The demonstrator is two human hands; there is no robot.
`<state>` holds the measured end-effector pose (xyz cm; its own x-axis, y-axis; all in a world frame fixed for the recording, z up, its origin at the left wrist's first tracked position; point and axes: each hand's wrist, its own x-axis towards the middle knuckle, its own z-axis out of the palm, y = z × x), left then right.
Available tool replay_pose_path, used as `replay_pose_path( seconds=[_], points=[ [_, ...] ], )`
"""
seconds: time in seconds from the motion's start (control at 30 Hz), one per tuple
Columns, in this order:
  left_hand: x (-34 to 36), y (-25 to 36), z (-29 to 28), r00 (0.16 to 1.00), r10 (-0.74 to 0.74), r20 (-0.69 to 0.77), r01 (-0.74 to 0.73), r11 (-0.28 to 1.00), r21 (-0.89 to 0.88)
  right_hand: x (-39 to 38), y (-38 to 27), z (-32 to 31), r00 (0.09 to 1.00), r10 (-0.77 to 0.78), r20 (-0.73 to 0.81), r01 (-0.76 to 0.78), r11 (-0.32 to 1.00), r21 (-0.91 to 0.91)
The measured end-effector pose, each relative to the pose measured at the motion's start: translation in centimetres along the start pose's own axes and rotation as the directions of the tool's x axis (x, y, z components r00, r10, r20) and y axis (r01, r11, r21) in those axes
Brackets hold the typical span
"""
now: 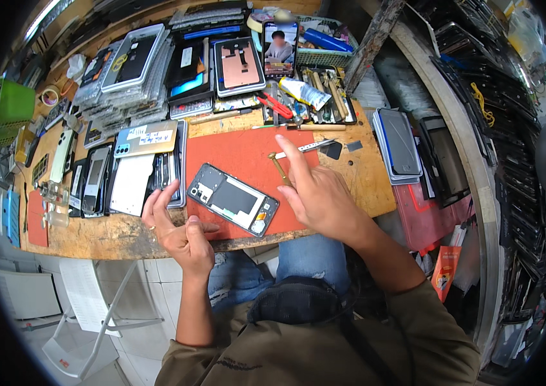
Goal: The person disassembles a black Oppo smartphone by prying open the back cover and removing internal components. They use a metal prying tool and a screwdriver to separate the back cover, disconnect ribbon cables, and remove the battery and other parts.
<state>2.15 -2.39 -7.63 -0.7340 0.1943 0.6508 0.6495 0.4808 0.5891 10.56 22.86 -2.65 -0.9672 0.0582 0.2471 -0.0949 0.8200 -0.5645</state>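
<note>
A phone with its back cover off (234, 198) lies tilted on the orange mat (212, 151), its inner frame facing up. My left hand (186, 241) hovers at the mat's front left edge, beside the phone's lower left side. Its fingers are apart and hold nothing. To the right of the phone, my right hand (324, 199) is raised over the mat, index finger stretched forward. A slim brass-coloured screwdriver (279, 168) sticks out from between its thumb and fingers; its lower end is hidden. Beyond it lies a narrow silver perforated strip (308, 148).
Phones and covers (147, 141) stand stacked left of the mat. Behind are piled clear trays (138, 83), red-handled pliers (274, 105), a tube (305, 93) and a propped phone with a lit screen (279, 48). More phone parts (398, 141) sit right, beside a wooden post (376, 42).
</note>
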Motion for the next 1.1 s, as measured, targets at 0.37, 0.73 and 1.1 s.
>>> replay_pose_path(
  seconds=[0.37,0.73,1.1],
  points=[
    [3.3,6.6,0.1,0.821,0.248,0.515,0.246,0.661,-0.709,-2.8,-3.0,-1.0,0.610,-0.651,0.452,0.130,0.645,0.753],
    [-3.4,12.4,2.8,0.924,0.359,0.131,0.045,0.237,-0.970,-8.5,-7.0,1.3,0.740,-0.671,0.052,0.528,0.627,0.572],
    [3.8,4.8,1.6,0.965,0.263,0.018,-0.263,0.965,-0.008,0.6,-1.1,-1.1,0.982,-0.161,-0.096,0.166,0.985,0.047]
  ],
)
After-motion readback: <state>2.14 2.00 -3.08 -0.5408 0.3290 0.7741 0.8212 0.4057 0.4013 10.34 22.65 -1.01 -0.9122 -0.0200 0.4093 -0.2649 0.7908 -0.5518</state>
